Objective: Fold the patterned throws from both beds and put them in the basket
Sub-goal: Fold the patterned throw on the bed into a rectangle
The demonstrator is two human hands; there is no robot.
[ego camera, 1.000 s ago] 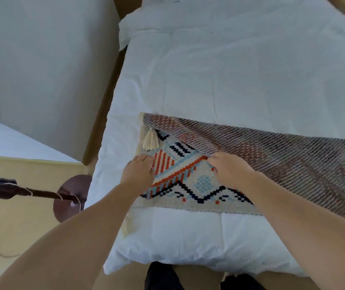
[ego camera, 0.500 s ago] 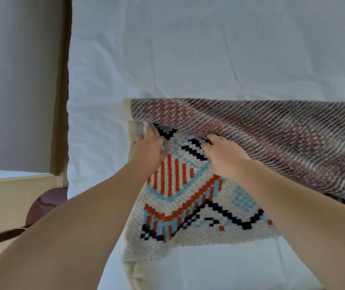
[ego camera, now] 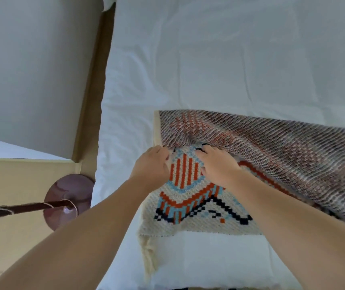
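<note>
Head view: white bed (ego camera: 230, 59) fills most of frame. Patterned throw (ego camera: 188, 197) lies across its near end, one part folded over itself so the muted reverse side faces up on the right. A cream fringe (ego camera: 148, 258) trails at the throw's near left corner. Tan floor (ego camera: 10, 185) left of bed, round brown stand base (ego camera: 69, 197) on it. Left hand (ego camera: 152, 164) pinches the fold's edge. Right hand (ego camera: 217, 164) is just beside it, fingers curled under the folded layer, gripping it.
</note>
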